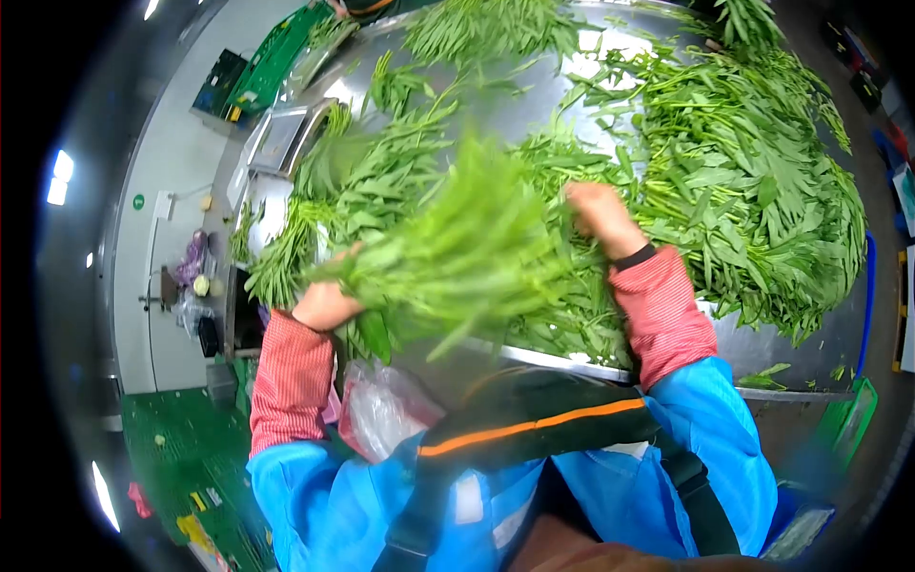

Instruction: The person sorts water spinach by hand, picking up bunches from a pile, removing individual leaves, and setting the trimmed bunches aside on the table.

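My left hand point(326, 305) is closed round the stem end of a bunch of leafy greens point(467, 253), which look like water spinach. The bunch fans out to the right in front of me, blurred by motion. To its right, my right hand point(602, 212) hangs over the loose greens on the table, its fingers curled in. Whether anything is between those fingers is hidden. A large heap of the same greens point(753, 191) lies to the right of this hand. Near my left hand lies a smaller pile of greens point(291, 243).
The metal table point(534, 91) carries more greens at its far side point(491, 29). A scale with a display point(278, 138) stands at the left edge, with a green crate point(276, 62) beyond. Clear plastic bags point(381, 405) hang by my waist. Green flooring point(181, 458) lies below left.
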`<control>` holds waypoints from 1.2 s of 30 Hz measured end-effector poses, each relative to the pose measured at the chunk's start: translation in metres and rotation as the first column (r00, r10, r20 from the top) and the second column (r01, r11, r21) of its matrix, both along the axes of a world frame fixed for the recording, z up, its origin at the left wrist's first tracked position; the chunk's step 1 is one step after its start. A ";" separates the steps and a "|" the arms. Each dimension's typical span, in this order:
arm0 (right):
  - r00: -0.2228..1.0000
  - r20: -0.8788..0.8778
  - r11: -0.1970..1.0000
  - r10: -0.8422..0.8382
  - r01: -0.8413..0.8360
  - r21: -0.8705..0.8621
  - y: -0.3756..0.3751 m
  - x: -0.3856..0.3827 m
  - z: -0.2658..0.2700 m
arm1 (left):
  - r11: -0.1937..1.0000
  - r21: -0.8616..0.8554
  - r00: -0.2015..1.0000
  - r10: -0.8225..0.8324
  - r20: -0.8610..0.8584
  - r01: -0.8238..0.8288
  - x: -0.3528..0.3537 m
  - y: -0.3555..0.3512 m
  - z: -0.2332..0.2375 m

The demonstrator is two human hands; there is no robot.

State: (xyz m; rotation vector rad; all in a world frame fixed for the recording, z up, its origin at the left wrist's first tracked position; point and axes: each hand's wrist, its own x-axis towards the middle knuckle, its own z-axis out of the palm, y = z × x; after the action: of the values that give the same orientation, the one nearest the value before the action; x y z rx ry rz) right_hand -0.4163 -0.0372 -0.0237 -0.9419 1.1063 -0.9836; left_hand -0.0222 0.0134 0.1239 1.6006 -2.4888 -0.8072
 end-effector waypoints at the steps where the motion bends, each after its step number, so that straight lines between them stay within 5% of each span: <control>1: 0.963 0.244 0.992 -0.112 0.121 -0.023 0.003 -0.009 0.014 | 1.000 0.006 0.999 0.018 -0.026 -0.018 0.010 0.002 -0.002; 3: 0.847 0.523 0.988 -0.091 0.144 -0.063 0.001 -0.028 0.023 | 0.986 0.086 0.975 0.157 -0.160 -0.144 0.025 0.005 -0.012; 5: 0.798 0.602 0.966 -0.024 0.174 -0.192 0.003 -0.041 0.046 | 0.940 0.205 0.918 0.318 -0.235 -0.273 0.048 0.009 -0.027; 8: 0.594 0.698 0.870 0.400 -0.007 -0.493 -0.004 -0.054 0.047 | 0.857 0.319 0.753 0.510 -0.416 -0.404 0.045 0.018 -0.035; 9: 0.767 0.600 0.956 0.228 -0.059 -0.287 -0.002 -0.043 0.041 | 0.830 0.393 0.694 0.551 -0.464 -0.396 0.049 0.018 -0.040; 10: 0.945 0.065 0.916 0.319 -0.290 -0.278 -0.010 -0.027 0.033 | 0.788 0.463 0.646 0.606 -0.465 -0.405 0.047 0.021 -0.038; 15: 0.851 -0.457 0.868 0.258 -0.412 -0.276 -0.001 0.014 0.019 | 0.624 0.679 0.448 0.771 -0.454 -0.387 0.031 0.033 -0.036; 17: 0.902 -0.292 0.873 0.318 -0.399 -0.280 0.004 0.030 0.012 | 0.579 0.705 0.449 0.801 -0.397 -0.410 0.047 0.037 -0.048; 20: 0.918 0.014 0.899 0.397 -0.386 -0.208 0.011 0.057 0.023 | 0.576 0.736 0.285 0.817 -0.502 -0.356 0.014 0.045 -0.044; 22: 0.926 0.015 0.918 0.377 -0.372 -0.136 0.018 0.078 0.038 | 0.526 0.786 0.266 0.849 -0.457 -0.325 0.015 0.048 -0.052; 27: 0.880 0.471 0.998 0.061 -0.046 -0.044 0.002 0.077 0.037 | 0.451 0.863 0.223 0.887 -0.405 -0.228 0.035 0.057 -0.083; 30: 0.720 0.684 0.981 -0.117 0.192 -0.035 -0.023 0.034 0.014 | 0.449 0.882 0.215 0.884 -0.415 -0.143 0.046 0.068 -0.093; 33: 0.856 0.510 0.991 -0.084 0.124 -0.044 -0.014 0.033 0.006 | 0.493 0.869 0.158 0.862 -0.481 -0.041 0.060 0.071 -0.108; 36: 0.991 0.035 0.967 0.127 -0.116 -0.227 0.008 0.074 0.006 | 0.554 0.832 0.238 0.808 -0.538 0.001 0.081 0.071 -0.130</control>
State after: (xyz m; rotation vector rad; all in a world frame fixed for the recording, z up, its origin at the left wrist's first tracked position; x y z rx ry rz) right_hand -0.3428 -0.0290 -0.0179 -1.1485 0.8969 -1.0394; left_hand 0.0588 0.0845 -0.0059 1.2129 -0.7574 -1.9607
